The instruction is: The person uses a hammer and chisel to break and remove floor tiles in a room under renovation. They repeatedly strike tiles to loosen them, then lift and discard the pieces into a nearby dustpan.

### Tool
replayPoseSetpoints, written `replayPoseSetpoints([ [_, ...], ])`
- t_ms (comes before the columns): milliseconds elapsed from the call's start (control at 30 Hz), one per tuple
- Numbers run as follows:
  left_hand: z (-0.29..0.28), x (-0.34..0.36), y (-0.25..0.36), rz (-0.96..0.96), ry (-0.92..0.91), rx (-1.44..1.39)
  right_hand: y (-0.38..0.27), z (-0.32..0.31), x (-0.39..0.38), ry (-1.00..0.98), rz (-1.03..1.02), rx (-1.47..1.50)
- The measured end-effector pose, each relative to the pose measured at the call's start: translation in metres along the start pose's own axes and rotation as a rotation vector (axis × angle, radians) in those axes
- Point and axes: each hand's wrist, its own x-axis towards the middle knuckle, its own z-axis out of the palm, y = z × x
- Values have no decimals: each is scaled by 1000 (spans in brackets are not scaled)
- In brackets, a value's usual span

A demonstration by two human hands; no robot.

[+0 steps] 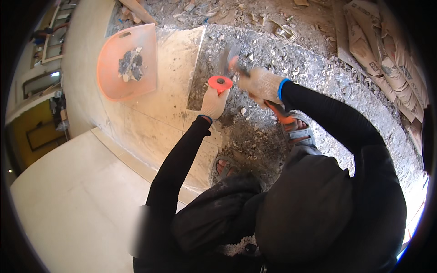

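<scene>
My left hand point(214, 101), in a knit work glove, grips a chisel with a round orange hand guard point(220, 82), set against the edge of a beige floor tile point(173, 68). My right hand point(260, 85), also gloved, is closed around an orange-handled hammer point(278, 112). Its blurred head point(231, 55) is just above and behind the guard. Both hands are over grey broken mortar and rubble point(273, 59), beside the tile edge. My feet in grey sandals point(298, 132) stand on the rubble below my hands.
An orange dustpan-like tray point(109, 82) holding dark rubble chunks lies on the tiles at the left. Stacked brown sacks point(391, 59) line the right side. Wood scraps and debris lie at the top. Smooth pale tiles point(68, 191) cover the lower left.
</scene>
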Motion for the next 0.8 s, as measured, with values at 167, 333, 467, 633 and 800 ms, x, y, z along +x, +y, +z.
replayPoseSetpoints([
  [167,0,3,2,11,13,-14,8,-29,-2,-97,39,-181],
  [333,0,2,-8,76,-22,30,6,0,1,359,-56,359],
  [467,8,2,-8,65,53,-144,10,-4,-10,-149,250,-37],
  [633,6,0,-9,89,59,24,-26,-64,-16,189,-33,82],
  [800,1,0,-7,193,102,460,-34,-43,-8,713,-339,414],
])
